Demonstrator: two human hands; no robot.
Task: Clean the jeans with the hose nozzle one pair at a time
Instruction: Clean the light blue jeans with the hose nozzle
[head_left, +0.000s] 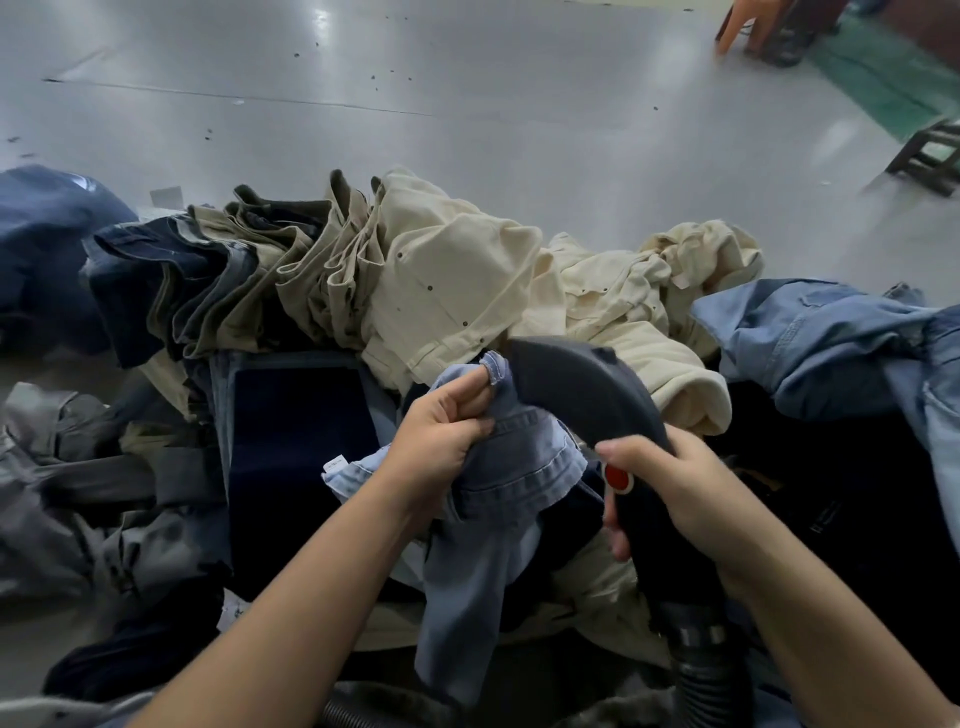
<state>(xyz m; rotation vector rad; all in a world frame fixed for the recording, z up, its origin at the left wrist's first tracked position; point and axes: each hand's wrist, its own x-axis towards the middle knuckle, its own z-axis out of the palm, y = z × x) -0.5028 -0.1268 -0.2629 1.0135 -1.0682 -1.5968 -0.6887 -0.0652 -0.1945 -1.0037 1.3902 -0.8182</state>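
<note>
My left hand grips the waistband of a light blue pair of jeans, bunched up in the middle of the view, with its legs hanging down toward me. My right hand is closed around the handle of a dark grey hose nozzle. The nozzle's curved head lies against the top of the jeans, right beside my left fingers. A red button shows on the handle near my thumb. The ribbed black hose runs down from the handle at the lower right.
A row of folded cream, khaki and dark blue jeans lies behind my hands. Crumpled cream jeans and light blue jeans sit at the right, grey ones at the left. Grey floor lies beyond, stools far right.
</note>
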